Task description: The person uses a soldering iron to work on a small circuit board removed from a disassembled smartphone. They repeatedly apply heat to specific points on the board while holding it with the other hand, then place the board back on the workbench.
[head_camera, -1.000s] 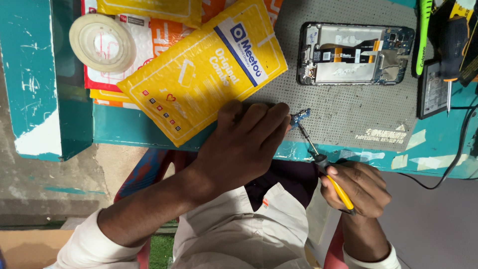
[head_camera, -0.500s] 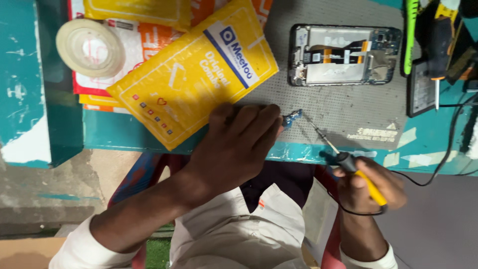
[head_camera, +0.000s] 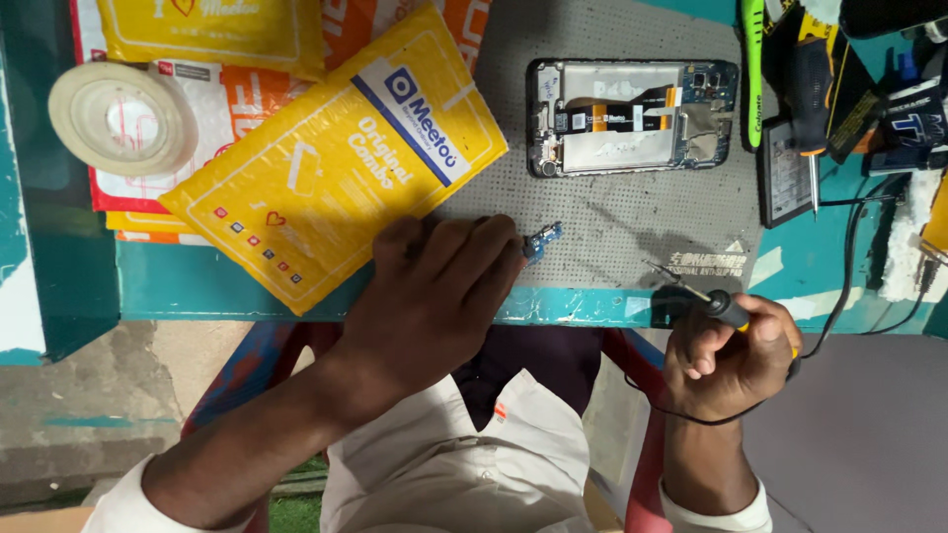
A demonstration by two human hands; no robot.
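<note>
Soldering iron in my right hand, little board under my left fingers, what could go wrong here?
The soldering iron tip sits close to the left hand pinning the small blue board; a slip might burn fingers. Its cord trails off the table edge and could snag. The yellow padded envelope lies near possible heat.

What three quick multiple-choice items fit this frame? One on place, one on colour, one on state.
1. Where does the opened phone lie?
A. on the grey mat
B. on the tape roll
C. in the left hand

2. What colour is the padded envelope nearest the left hand?
A. green
B. yellow
C. black

3. What is the right hand doing?
A. resting open and empty
B. lifting the phone
C. gripping a corded soldering iron

Answers: 1 A, the phone sits on the grey mat, clear of both hands. 2 B, its face is yellow with a blue and white label. 3 C, its fingers close round the soldering iron, tip over the mat edge.
</note>
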